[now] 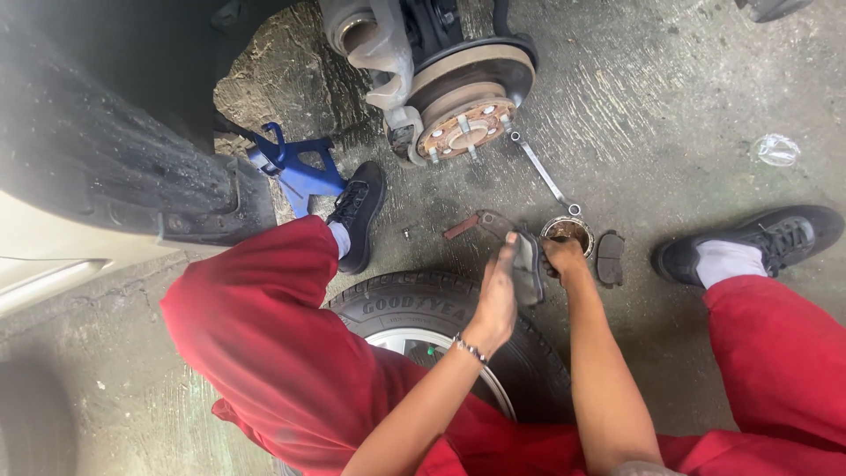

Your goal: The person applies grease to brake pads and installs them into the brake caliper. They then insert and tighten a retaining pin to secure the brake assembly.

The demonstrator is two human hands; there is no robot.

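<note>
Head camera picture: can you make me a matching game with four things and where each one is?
Things:
1. brake pad
2. spanner
3. blue jack stand
4. wheel

Places:
A. lying flat under the person's legs
B. on the concrete between the brake disc and a small tin
C. held between both hands
D. standing under the car body, beside a black shoe

Pairs: 1-C, 2-B, 3-D, 4-A

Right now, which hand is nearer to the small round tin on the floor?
Right. The right hand is just below the tin, almost touching it; the left hand is farther, lower left, holding the brake pad.
</note>
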